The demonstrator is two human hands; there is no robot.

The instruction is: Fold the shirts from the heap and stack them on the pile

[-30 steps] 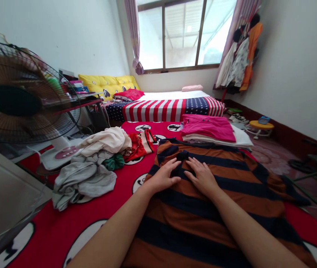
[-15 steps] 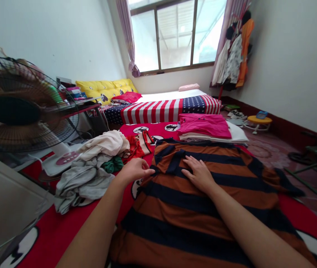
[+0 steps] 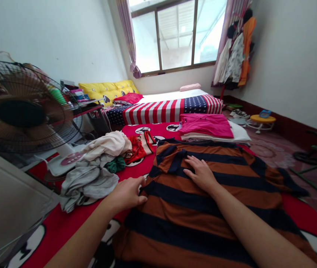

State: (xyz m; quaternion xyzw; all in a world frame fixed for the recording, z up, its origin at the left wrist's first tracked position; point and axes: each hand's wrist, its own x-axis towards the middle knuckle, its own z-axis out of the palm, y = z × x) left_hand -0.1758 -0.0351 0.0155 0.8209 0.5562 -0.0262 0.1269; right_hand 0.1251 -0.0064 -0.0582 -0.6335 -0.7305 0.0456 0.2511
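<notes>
A brown and navy striped shirt [image 3: 200, 219] lies spread out in front of me, its collar folded over near the upper left. My right hand [image 3: 201, 175] rests flat on it just right of the collar, fingers stretched out. At the shirt's left edge is my left hand [image 3: 127, 193], thumb and forefinger apart with no cloth between them. Whether its fingertips touch the edge I cannot tell. Left of this hand lies a rumpled heap of grey clothes [image 3: 88, 184] and cream clothes [image 3: 108, 145].
Beyond the shirt is a folded stack topped by a pink garment [image 3: 205, 125]. A red and orange cloth [image 3: 140, 147] and a dark green cloth [image 3: 116, 164] lie by the heap. A fan [image 3: 21, 111] stands at left. Red patterned bedding [image 3: 63, 230] lies underneath.
My left hand has let go of the shirt's left edge and moved down and a little left, its thumb and forefinger parting. My right hand stays flat on the shirt.
</notes>
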